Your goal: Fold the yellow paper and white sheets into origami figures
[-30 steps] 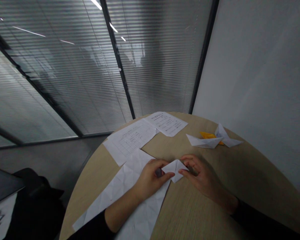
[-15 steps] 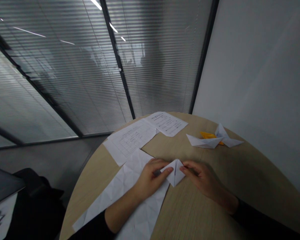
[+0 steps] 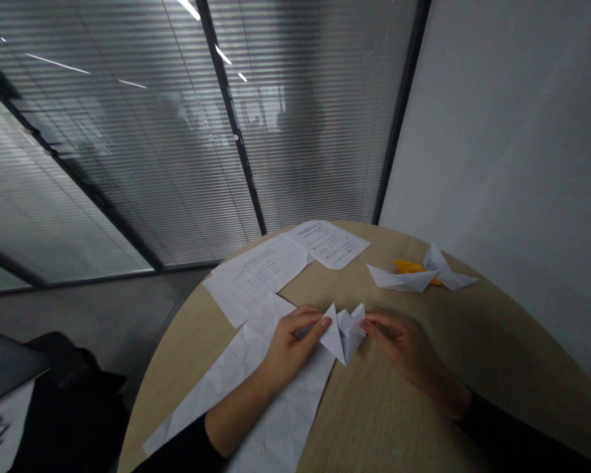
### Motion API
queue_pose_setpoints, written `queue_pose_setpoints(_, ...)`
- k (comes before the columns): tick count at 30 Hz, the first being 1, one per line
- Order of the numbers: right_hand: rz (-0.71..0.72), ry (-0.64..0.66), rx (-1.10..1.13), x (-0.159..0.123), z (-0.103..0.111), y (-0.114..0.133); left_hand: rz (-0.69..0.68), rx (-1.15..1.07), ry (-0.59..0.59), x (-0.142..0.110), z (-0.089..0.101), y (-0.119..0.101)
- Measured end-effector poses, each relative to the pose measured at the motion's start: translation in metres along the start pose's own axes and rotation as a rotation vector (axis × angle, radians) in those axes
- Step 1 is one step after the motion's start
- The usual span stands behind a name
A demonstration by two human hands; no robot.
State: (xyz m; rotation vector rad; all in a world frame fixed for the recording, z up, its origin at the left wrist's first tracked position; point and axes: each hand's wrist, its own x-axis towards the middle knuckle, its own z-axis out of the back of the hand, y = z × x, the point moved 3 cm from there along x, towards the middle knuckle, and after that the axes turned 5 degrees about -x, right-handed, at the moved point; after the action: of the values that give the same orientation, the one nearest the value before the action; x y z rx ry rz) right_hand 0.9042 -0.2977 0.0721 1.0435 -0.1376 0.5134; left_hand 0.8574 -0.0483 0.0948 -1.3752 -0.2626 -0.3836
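A small folded piece of white paper (image 3: 333,336) is held between both hands above the table, its two sides spread apart with inner folds showing in the gap. My left hand (image 3: 293,338) pinches its left side between thumb and fingers. On the right side, my right hand (image 3: 398,345) grips the edge in the same way. Beneath my left hand and forearm lies a large creased white sheet (image 3: 276,420). Folded paper boats, white (image 3: 406,281) and yellow (image 3: 410,267), rest together beyond my right hand.
Printed sheets (image 3: 256,272) overlap at the far left of the round wooden table (image 3: 374,420). A glass partition with blinds (image 3: 315,151) and a pale wall (image 3: 502,157) stand behind it. Dark items (image 3: 64,394) are beside the table at lower left.
The folded paper was a nearly flat diamond with a centre slit; its two sides are now pulled apart, opening it. My hands have shifted slightly outward with it.
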Motion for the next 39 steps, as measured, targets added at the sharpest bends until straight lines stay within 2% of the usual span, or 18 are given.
queue_pose_setpoints(9, -0.095, -0.204, 0.008, -0.001, 0.003, -0.015, -0.026, 0.028, -0.144, 0.002, 0.008, -0.002)
queue_pose_setpoints(16, -0.143, -0.256, 0.159, 0.004, 0.009, -0.023, 0.075, 0.031, -0.265, -0.001, 0.013, 0.011)
queue_pose_setpoints(20, -0.137, -0.25, 0.149, 0.004, 0.008, -0.026, 0.106, 0.023, -0.319, -0.003, 0.014, 0.018)
queue_pose_setpoints(23, -0.129, -0.257, 0.14, 0.002, 0.008, -0.026, 0.136, -0.01, -0.307, -0.003, 0.013, 0.02)
queue_pose_setpoints(31, -0.108, -0.199, 0.138, 0.001, 0.004, -0.025, 0.193, -0.026, -0.167, -0.003, 0.006, 0.012)
queue_pose_setpoints(36, -0.14, -0.176, 0.174, -0.004, -0.001, -0.032, 0.326, -0.06, -0.122, -0.006, 0.003, 0.014)
queue_pose_setpoints(39, -0.109, -0.17, 0.116, -0.007, 0.0, -0.027, 0.298, -0.056, -0.097, -0.007, 0.003, 0.013)
